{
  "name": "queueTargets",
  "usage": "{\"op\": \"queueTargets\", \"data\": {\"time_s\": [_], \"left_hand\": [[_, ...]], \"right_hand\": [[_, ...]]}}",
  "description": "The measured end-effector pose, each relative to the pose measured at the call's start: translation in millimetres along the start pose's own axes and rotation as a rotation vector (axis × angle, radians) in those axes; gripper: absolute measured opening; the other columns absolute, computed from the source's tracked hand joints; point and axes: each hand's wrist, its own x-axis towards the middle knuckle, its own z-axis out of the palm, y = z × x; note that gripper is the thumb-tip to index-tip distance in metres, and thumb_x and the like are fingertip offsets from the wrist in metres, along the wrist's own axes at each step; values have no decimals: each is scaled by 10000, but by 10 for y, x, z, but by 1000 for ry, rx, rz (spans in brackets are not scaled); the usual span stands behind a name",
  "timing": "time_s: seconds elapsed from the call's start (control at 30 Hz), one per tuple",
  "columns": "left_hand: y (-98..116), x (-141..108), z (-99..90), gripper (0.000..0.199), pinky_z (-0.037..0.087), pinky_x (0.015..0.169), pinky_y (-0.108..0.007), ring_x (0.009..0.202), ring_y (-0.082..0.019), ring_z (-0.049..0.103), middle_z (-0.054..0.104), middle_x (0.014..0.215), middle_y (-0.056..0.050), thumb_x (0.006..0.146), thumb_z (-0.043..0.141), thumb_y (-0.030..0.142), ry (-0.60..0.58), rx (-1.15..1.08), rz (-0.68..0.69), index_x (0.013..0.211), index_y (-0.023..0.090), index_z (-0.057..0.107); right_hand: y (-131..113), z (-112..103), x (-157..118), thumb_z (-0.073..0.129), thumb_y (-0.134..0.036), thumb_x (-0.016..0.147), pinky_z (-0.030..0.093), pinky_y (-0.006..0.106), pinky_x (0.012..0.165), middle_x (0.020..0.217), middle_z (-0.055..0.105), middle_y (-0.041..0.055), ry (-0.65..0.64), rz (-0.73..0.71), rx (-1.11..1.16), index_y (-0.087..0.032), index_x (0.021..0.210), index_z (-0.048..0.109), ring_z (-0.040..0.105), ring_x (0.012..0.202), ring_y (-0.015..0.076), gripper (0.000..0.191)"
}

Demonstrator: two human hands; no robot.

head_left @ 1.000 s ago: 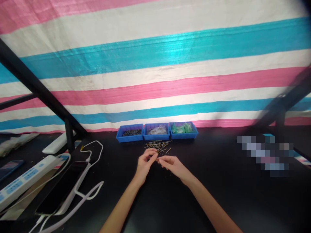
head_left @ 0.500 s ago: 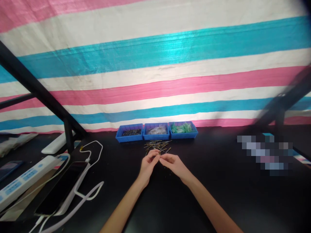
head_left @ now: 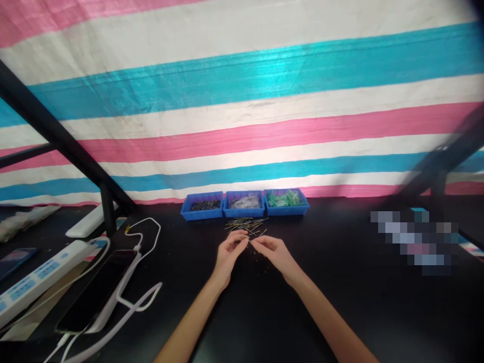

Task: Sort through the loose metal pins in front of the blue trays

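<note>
Left hand: the left hand (head_left: 227,254) is above the middle of the bench (head_left: 340,282), thumb and forefinger drawn together in a pinch; whether anything is caught between them is too small to tell.
Right hand: the right hand (head_left: 278,254) faces it, thumb against forefinger, the fingertips of both hands all but meeting; here too I cannot tell if something is gripped.
Loose rods: a pile of thin metal rods (head_left: 242,225) lies crisscrossed between the hands and the bins, with one rod (head_left: 262,233) angled off at its right side.
Bins: three blue bins in a row near the bench's back edge — the left bin (head_left: 202,215) with dark rods, the middle bin (head_left: 244,213) with clear plastic, the right bin (head_left: 288,210) with green plastic.
Bench's left edge: a phone (head_left: 100,290) and a power strip (head_left: 45,277), well apart from the hands.
Step in hand: fine two-handed fingertip work, I judge, just in front of the pile.
Next move: it would call for a light, steady pinch — and fingertips kept from brushing the rods just beyond them.
</note>
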Motion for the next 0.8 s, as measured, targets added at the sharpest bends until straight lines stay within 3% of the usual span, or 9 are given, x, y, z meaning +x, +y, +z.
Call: {"op": "queueTargets", "data": {"time_s": [0.17,0.27,0.4,0.6,0.73,0.8], "left_hand": [[-54,3,-19,132,417,786,-290,976,-212,534,575,1024,-76,727,637,293,-12,259,138,781,184,687],[-40,-24,9,108,416,803,-296,921,-192,548,575,972,-71,725,641,266,-100,383,240,783,193,695],[-5,-41,25,122,424,801,-301,870,-177,557,573,943,-68,728,638,259,-199,403,255,812,190,694],[5,32,-80,115,422,756,-276,901,-190,560,603,931,-73,722,646,275,-71,356,189,758,174,689],[11,100,-180,157,435,741,-272,874,-192,574,638,907,-72,700,665,300,16,247,114,764,160,696],[28,144,-241,190,448,758,-278,857,-185,587,658,913,-66,681,679,306,115,189,68,802,161,697]], "right_hand": [[0,-26,29,670,-418,680,447,279,660,761,612,34,160,-137,-36,-172,761,671,561,704,158,258],[29,-5,29,667,-382,690,441,266,639,801,578,39,141,-244,-98,-178,721,673,549,741,158,206],[67,26,26,659,-361,702,435,253,606,875,568,56,88,-244,-162,-182,725,689,546,789,167,183],[75,-18,56,639,-380,717,452,265,640,833,570,53,182,-257,-136,-164,733,676,547,768,164,220],[110,4,55,648,-381,701,459,280,644,778,606,51,134,-220,-203,-157,718,678,559,717,166,227],[117,18,52,641,-389,706,463,287,647,787,626,55,134,-189,-193,-155,744,678,569,702,166,241]]}}
